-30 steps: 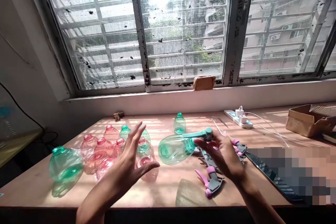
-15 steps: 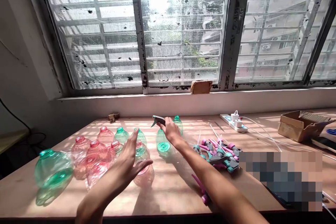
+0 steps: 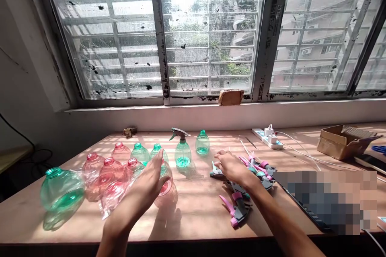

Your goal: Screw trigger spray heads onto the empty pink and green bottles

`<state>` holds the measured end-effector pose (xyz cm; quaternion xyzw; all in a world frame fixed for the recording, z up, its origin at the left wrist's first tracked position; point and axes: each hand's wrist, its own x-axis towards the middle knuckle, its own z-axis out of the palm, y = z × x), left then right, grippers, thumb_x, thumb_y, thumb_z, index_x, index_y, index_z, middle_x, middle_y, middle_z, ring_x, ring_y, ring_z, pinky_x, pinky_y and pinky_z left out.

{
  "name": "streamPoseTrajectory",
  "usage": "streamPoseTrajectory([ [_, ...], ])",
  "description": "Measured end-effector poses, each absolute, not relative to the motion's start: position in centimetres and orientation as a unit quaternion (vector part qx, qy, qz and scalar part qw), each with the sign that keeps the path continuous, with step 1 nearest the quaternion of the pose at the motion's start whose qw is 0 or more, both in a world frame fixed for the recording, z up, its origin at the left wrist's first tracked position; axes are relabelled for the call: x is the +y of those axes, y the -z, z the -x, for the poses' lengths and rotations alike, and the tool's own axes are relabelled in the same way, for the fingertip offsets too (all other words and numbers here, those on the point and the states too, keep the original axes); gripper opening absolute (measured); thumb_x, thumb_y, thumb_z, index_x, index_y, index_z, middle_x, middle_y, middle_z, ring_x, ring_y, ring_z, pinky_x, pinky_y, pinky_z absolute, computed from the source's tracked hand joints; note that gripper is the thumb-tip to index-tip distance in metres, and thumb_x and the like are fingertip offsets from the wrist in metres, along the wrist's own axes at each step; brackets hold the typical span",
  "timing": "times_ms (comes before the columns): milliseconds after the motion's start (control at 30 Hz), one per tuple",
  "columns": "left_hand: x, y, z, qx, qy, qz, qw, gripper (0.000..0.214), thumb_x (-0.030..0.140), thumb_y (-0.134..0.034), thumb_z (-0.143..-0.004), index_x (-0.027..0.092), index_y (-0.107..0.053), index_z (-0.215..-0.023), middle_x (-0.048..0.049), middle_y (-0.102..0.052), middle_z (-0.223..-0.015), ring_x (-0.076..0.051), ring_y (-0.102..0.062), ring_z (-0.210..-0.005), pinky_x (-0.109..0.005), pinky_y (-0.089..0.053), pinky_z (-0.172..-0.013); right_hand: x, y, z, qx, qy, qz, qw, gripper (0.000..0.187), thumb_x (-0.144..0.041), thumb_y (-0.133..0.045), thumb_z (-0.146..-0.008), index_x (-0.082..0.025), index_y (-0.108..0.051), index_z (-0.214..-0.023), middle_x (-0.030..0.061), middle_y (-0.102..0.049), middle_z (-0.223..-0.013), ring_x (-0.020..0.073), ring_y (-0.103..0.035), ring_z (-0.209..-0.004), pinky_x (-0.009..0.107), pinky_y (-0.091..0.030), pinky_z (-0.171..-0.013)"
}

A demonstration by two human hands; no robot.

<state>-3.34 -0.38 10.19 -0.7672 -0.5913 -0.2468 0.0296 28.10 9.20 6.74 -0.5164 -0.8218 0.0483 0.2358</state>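
Note:
My left hand [image 3: 149,180] has its fingers stretched out and its thumb apart, beside a pink bottle [image 3: 166,194] on its right; whether it touches the bottle is hidden. My right hand [image 3: 230,166] reaches over a pile of spray heads [image 3: 257,170] in pink, teal and grey, its fingers apart and slightly bent above the pile's left side. A green bottle with a spray head on it [image 3: 182,154] stands upright between the hands. Behind it to the right is an open-necked green bottle [image 3: 202,144]. One pink-and-grey spray head [image 3: 237,211] lies nearer the front edge.
Several pink bottles [image 3: 109,174] and a large green bottle [image 3: 62,192] occupy the table's left side. A power strip [image 3: 267,139] with white plugs and cables lies at the back right, near a cardboard box [image 3: 342,146]. A blurred dark flat object [image 3: 313,200] lies at the right.
My right hand has left the spray head of the green bottle, which now stands free, and has moved right and nearer to the pile. My left hand has shifted only slightly.

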Motion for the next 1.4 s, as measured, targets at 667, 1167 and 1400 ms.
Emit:
streamPoseTrajectory([
  [667,-1.5,-10.7,-1.3,-0.537,0.223,0.806,-0.114,0.076,0.048,-0.083,-0.087,0.031,-0.053,-0.154,-0.0161,-0.077,-0.141,-0.041,-0.075,-0.13,-0.055,-0.067,-0.101,7.2,-5.2,-29.5,-0.805,0.038,0.494,0.326,0.026,-0.02,-0.06,-0.107,-0.02,-0.075,-0.128,0.0183,-0.062,-0.155,0.0402,-0.052,-0.143,0.065,-0.027,-0.126],
  [1167,-4.2,-14.5,1.7,-0.454,0.35,0.819,0.028,0.068,0.051,-0.072,-0.101,0.044,-0.04,-0.159,-0.0075,-0.053,-0.162,-0.035,-0.055,-0.153,-0.053,-0.05,-0.124,5.7,-8.0,-32.3,-0.848,-0.148,0.369,0.35,0.036,-0.027,-0.059,-0.106,-0.025,-0.076,-0.137,0.0142,-0.07,-0.143,0.0307,-0.069,-0.129,0.044,-0.056,-0.108],
  [1400,-4.4,-14.2,1.6,-0.492,0.317,0.811,0.01,0.07,0.057,-0.073,-0.099,0.045,-0.04,-0.16,-0.005,-0.054,-0.166,-0.035,-0.054,-0.154,-0.05,-0.05,-0.125,2.4,-6.8,-33.1,-0.884,-0.212,0.373,0.187,0.034,-0.03,-0.086,-0.079,-0.028,-0.08,-0.113,0.0087,-0.077,-0.121,0.0331,-0.072,-0.113,0.043,-0.059,-0.098],
])
